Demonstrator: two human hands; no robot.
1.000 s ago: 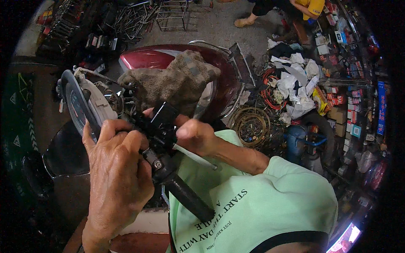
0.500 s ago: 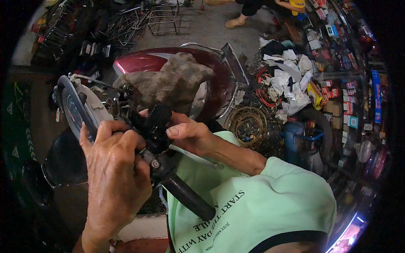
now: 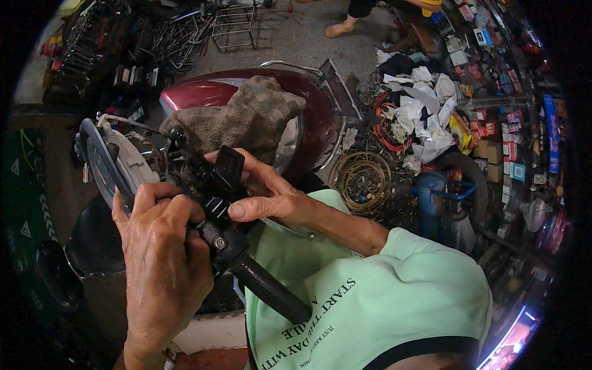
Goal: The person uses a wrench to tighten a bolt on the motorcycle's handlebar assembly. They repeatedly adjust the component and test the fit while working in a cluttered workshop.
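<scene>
I look down on a motorbike handlebar with a black switch housing [image 3: 217, 185] and a black rubber grip [image 3: 269, 290] pointing toward me. My left hand [image 3: 161, 246] wraps over the bar from the left, fingers curled against the housing and its screw end. From the right, my right hand [image 3: 266, 196] holds the housing, thumb pressed on its front face, fingers behind it. A thin metal lever [image 3: 290, 229] runs under that wrist. The round speedometer head [image 3: 114, 163] sits tilted just left of the hands.
A maroon scooter body [image 3: 320, 117] with a brown cloth [image 3: 237, 120] draped on it lies beyond the bar. Coiled wire [image 3: 362, 179], white rags [image 3: 419, 117], a blue canister [image 3: 431, 197] and boxed parts crowd the right. Another person's foot [image 3: 339, 28] stands at the top.
My right thumb has slid down across the housing's face and the hand has closed flatter on it. The housing has turned slightly. My left hand keeps its hold on the bar.
</scene>
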